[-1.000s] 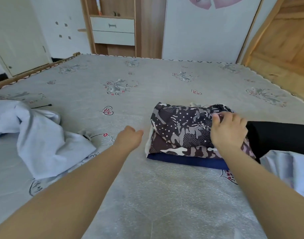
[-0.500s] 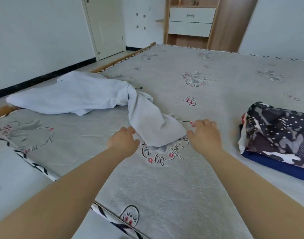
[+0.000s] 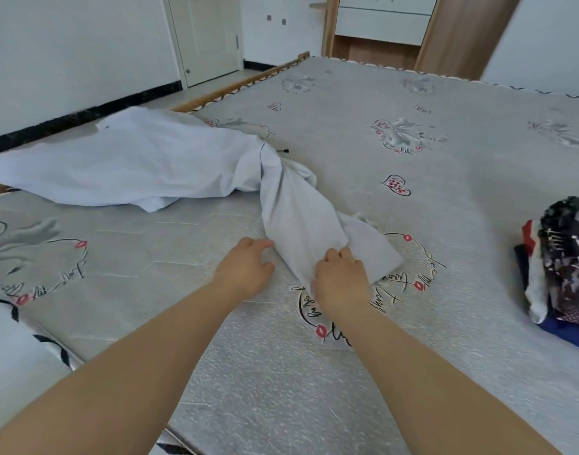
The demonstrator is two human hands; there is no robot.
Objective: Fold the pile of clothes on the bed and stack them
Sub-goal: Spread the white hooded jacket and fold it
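Head view showed the right hand (image 3: 342, 280) clamped on the pale garment's (image 3: 169, 162) near end, the left hand (image 3: 247, 269) loosely curled beside it, holding nothing, on the bed (image 3: 347, 133)

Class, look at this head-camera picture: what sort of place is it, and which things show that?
Most likely a home bedroom: a wide patterned mattress on a wooden frame, a white door, and a wooden cabinet with white drawers against the far wall.

Both bare forearms extend forward, converging. Left hand (image 3: 247, 269): palm down, fingers loosely curled, thumb inward. Right hand (image 3: 342, 279): palm down, fingers bent and pinched closed, just beside the left hand.
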